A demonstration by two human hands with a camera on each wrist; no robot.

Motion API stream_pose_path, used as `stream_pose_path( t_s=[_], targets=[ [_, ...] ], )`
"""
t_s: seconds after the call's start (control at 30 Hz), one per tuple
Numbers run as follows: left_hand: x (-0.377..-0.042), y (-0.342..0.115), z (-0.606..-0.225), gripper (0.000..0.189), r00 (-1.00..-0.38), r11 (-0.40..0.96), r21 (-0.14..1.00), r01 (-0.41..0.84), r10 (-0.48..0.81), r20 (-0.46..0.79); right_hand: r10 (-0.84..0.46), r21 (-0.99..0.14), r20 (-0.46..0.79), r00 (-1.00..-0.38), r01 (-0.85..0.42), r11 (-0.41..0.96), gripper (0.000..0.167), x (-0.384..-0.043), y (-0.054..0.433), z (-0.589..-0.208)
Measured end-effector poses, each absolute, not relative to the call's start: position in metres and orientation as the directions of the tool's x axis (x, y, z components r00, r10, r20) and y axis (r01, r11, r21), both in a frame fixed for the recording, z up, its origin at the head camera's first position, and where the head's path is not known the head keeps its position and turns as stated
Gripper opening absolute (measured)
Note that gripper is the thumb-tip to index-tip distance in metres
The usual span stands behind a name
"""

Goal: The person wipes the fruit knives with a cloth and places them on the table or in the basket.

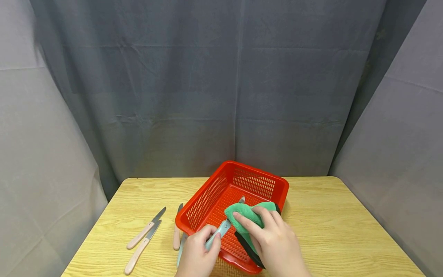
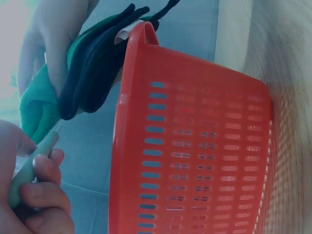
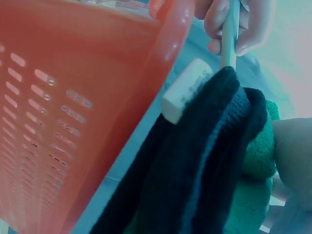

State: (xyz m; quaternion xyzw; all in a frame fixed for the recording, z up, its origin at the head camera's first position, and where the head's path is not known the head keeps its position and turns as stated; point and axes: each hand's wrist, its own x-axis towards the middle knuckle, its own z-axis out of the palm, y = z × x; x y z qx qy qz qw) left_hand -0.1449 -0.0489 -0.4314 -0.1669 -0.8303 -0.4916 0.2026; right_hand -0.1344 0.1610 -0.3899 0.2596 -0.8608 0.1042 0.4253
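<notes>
In the head view, my left hand (image 1: 198, 253) grips the light blue handle of a knife (image 1: 221, 230). A green cloth with black edging (image 1: 246, 214) wraps round the blade, and only the blade tip shows beyond it. My right hand (image 1: 277, 243) holds that cloth, thumb and fingers pinching it over the blade. Both hands are above the near part of a red plastic basket (image 1: 198, 204). In the left wrist view, the fingers are curled round the handle (image 2: 45, 146). A white tag (image 3: 185, 92) hangs from the cloth in the right wrist view.
Two knives with pale wooden handles (image 1: 140, 235) (image 1: 137, 255) lie on the wooden table (image 1: 346, 231) at left. Another wooden-handled knife (image 1: 177, 236) lies beside the basket. A light blue handle (image 1: 181, 248) is partly hidden behind my left hand. Grey curtains (image 1: 194, 84) surround the table.
</notes>
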Motion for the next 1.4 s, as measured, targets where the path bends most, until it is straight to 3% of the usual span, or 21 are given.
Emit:
stream_pose_path(
  t_s=[0.3,0.87,1.27,1.33,1.4],
  targets=[
    [-0.145,-0.049,-0.432,0.016,-0.851,0.457,0.738,0.497,0.090,0.517,-0.342,0.028,0.767,-0.543,-0.503,0.864,0.082,-0.136,0.161,-0.392],
    [-0.144,-0.048,-0.434,0.019,-0.857,0.471,0.737,0.485,0.089,0.507,-0.257,-0.049,0.776,-0.576,-0.462,0.886,0.071,-0.140,0.171,-0.388],
    [-0.143,-0.048,-0.431,0.018,-0.865,0.465,0.745,0.478,0.098,0.493,-0.195,-0.049,0.842,-0.503,-0.432,0.901,0.072,-0.141,0.179,-0.383],
    [-0.143,-0.049,-0.431,0.019,-0.869,0.473,0.746,0.469,0.098,0.485,-0.218,-0.031,0.848,-0.484,-0.456,0.890,0.067,-0.142,0.178,-0.384],
    [-0.143,-0.049,-0.432,0.019,-0.871,0.478,0.746,0.464,0.095,0.481,-0.240,-0.026,0.841,-0.485,-0.480,0.877,0.050,-0.141,0.176,-0.385]
  ],
)
